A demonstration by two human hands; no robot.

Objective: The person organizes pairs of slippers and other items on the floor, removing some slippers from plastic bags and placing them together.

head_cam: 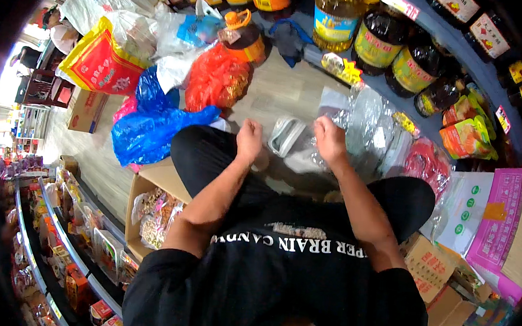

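Note:
My left hand (249,140) is curled above my knee, near a blue plastic bag (154,133). My right hand (330,138) is also curled, its thumb and fingers together beside clear plastic packaging (359,124); whether it pinches a piece of thin clear film cannot be told. Between the hands, on the floor, lies a roll of tape or similar pale ring-like object (286,136). A red plastic bag (214,80) with contents sits beyond my left hand. Red items in clear wrap (426,165) lie to the right of the clear packaging.
Large bottles (378,39) line the shelf ahead. At left stand a yellow and red sack (104,61), a closed carton (87,110) and shelves of packaged goods (68,258). An open carton (137,218) of bagged food is beside my leg; more cartons (430,270) stand at right.

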